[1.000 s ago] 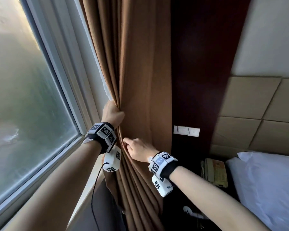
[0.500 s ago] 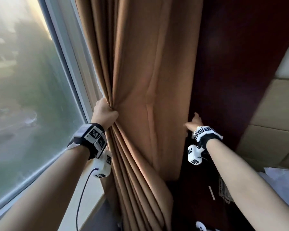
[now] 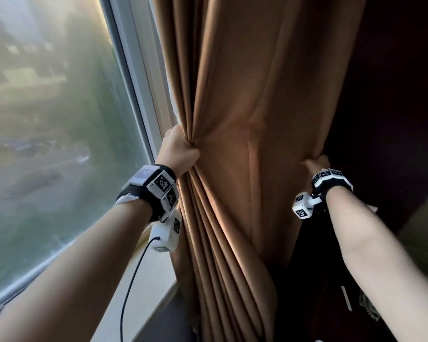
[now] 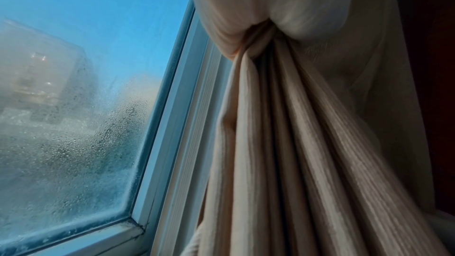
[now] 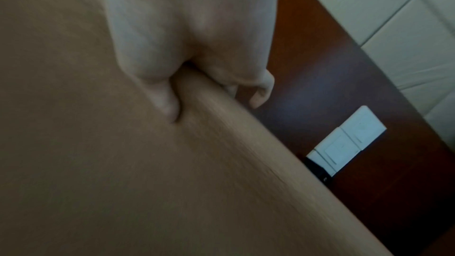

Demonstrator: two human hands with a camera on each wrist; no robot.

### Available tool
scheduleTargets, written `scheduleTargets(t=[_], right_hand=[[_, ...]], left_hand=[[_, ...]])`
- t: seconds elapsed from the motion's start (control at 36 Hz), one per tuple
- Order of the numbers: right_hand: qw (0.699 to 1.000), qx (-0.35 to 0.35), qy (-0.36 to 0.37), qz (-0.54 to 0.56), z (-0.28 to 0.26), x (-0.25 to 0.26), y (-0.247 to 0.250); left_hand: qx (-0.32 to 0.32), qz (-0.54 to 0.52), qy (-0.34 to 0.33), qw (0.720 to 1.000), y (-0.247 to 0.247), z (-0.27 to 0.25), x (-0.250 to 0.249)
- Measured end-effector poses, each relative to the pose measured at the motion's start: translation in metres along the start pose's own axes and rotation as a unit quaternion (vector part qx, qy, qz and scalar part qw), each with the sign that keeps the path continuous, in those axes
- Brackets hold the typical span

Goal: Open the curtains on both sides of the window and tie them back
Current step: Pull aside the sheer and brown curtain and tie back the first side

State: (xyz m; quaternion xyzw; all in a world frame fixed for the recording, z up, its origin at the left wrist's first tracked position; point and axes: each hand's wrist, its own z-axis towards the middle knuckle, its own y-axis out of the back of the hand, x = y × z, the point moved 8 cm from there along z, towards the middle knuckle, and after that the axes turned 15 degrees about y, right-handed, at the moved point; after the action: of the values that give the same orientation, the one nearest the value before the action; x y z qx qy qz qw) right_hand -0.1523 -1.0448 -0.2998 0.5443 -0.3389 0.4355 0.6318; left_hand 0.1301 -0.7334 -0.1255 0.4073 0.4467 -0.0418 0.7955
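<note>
**Gathering the right-hand curtain before the tie-back**

Now the step in hand looks like bunching the brown curtain (image 3: 245, 144) at the right of the window (image 3: 59, 144), ahead of tying it. The left hand (image 3: 181, 146) grips a fistful of folds at the curtain's window-side edge, fingers curled tight round them. The right hand (image 3: 316, 164) holds the opposite, wall-side edge, thumb (image 5: 167, 102) pressed into the cloth and fingers hooked round behind it. The next move probably calls for drawing both edges together into one bundle and finding a tie; none shows in any view. Half a second ago the right hand was only reaching, fingers out, toward that edge; now it has closed on it, while the left has kept its grip.
</note>
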Motion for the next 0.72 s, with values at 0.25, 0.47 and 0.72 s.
scheduleTargets(t=[0.25, 0.47, 0.72], right_hand=[[0.979, -0.048, 0.076, -0.184, -0.092, -0.002, 0.024], [0.953, -0.088, 0.218, -0.189, -0.222, 0.031, 0.034], [0.888, 0.039, 0.358, -0.287, -0.281, 0.084, 0.002]], left_hand=[[0.023, -0.019, 0.018, 0.999, -0.009, -0.001, -0.001], [0.038, -0.015, 0.023, 0.999, -0.024, -0.023, -0.024], [0.072, -0.032, 0.030, 0.996, -0.032, -0.065, -0.050]])
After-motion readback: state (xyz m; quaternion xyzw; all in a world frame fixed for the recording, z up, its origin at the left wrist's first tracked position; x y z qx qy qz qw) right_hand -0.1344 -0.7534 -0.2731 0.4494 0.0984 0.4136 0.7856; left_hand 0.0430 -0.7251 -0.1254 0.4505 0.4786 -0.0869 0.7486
